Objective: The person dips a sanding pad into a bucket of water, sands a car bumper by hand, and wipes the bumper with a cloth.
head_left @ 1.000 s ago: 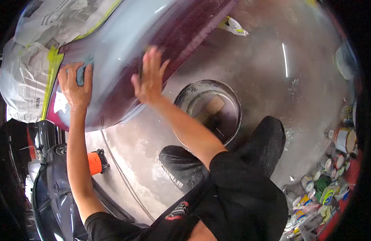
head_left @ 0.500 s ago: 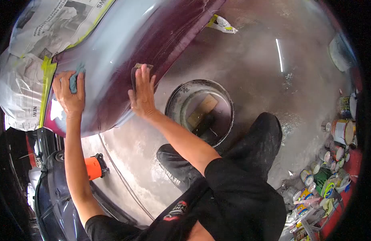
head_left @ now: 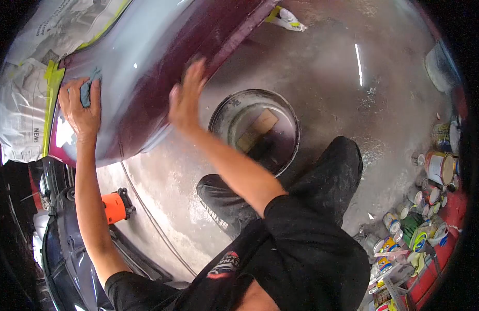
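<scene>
A painted car panel [head_left: 146, 98], maroon with a broad pale grey patch, fills the upper left. My left hand [head_left: 80, 111] rests on its left end, with a crumpled blue-green cloth [head_left: 85, 95] between fingers and thumb. Farther right, my right hand [head_left: 186, 101] lies along the maroon part, smeared by motion. A dark edge of what looks like a piece of sandpaper [head_left: 189, 64] shows at its fingertips; most of it is hidden under the hand. Newspaper and plastic [head_left: 22, 109] held by yellow tape [head_left: 54, 85] cover the area beside the panel.
A round bucket [head_left: 297, 135] with a tan block [head_left: 265, 122] and murky liquid stands on the wet floor by my knees. Cans and tubs [head_left: 439, 168] crowd the right side. An orange object [head_left: 113, 208], a hose [head_left: 151, 217] and a dark car [head_left: 68, 254] are at lower left.
My right hand has slid a little up along the panel and is now blurred. My left hand still holds the cloth in the same spot; the whole view has shifted slightly.
</scene>
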The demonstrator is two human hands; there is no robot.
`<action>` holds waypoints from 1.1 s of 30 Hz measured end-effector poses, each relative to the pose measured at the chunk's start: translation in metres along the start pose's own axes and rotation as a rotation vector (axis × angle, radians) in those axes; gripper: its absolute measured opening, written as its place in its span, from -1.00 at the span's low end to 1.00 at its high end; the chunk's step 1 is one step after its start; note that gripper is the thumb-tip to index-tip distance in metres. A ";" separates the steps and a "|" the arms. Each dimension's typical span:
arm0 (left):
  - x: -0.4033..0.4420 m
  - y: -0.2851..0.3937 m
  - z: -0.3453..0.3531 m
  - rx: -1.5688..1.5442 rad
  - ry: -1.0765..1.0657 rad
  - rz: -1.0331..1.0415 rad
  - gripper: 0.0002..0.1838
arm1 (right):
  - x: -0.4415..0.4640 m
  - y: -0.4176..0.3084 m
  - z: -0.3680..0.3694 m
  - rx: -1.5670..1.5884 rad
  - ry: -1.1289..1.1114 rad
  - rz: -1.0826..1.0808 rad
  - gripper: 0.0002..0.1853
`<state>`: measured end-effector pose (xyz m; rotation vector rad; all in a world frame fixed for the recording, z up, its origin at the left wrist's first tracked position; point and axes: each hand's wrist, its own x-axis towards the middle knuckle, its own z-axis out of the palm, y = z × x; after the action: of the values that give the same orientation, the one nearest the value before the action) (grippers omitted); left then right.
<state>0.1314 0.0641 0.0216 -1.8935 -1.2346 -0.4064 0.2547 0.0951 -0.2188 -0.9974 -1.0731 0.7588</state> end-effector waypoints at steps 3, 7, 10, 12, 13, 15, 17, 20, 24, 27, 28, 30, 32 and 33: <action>-0.001 -0.005 0.004 -0.023 0.006 0.017 -0.76 | 0.142 0.006 -0.067 0.167 0.135 0.172 -0.29; -0.001 -0.006 0.003 0.002 -0.022 0.006 -0.76 | 0.149 0.039 -0.065 0.025 0.133 0.125 -0.32; 0.005 0.005 -0.002 0.018 0.001 0.018 -0.80 | 0.006 0.017 -0.001 0.178 0.098 0.035 -0.30; 0.007 0.006 -0.001 0.003 0.003 0.019 -0.78 | -0.058 0.008 0.007 0.028 -0.142 0.054 -0.29; 0.006 0.004 0.000 0.003 0.003 0.022 -0.77 | -0.039 0.006 -0.002 0.009 -0.067 0.033 -0.30; -0.001 -0.001 -0.002 0.002 0.001 0.023 -0.75 | 0.031 0.019 -0.026 -0.028 0.068 0.006 -0.32; 0.002 -0.001 0.002 -0.017 0.024 0.026 -0.76 | 0.140 0.029 -0.076 0.070 0.131 0.149 -0.34; 0.001 -0.005 0.001 0.027 -0.019 0.027 -0.78 | 0.207 0.063 -0.089 -0.150 0.230 0.107 -0.29; 0.002 -0.007 0.001 0.000 -0.008 0.022 -0.76 | 0.037 0.029 -0.028 -0.066 0.036 0.061 -0.33; 0.002 -0.005 0.001 0.018 0.002 0.024 -0.74 | -0.091 0.003 -0.003 -0.008 -0.260 0.056 -0.30; -0.001 -0.006 0.000 0.020 0.006 0.013 -0.74 | -0.103 -0.003 -0.009 -0.036 -0.381 0.036 -0.31; -0.002 -0.004 -0.001 0.015 0.012 0.028 -0.74 | -0.095 0.006 -0.050 -0.022 -0.537 -0.022 -0.36; 0.001 -0.002 0.000 0.011 0.031 0.021 -0.74 | -0.066 0.020 -0.107 -0.043 -0.646 -0.006 -0.45; 0.001 0.000 -0.001 0.007 0.031 0.008 -0.74 | -0.057 0.028 -0.134 -0.068 -0.680 0.055 -0.50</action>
<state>0.1321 0.0643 0.0226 -1.8787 -1.2065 -0.4250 0.3629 0.0179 -0.2843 -0.8405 -1.6657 1.1551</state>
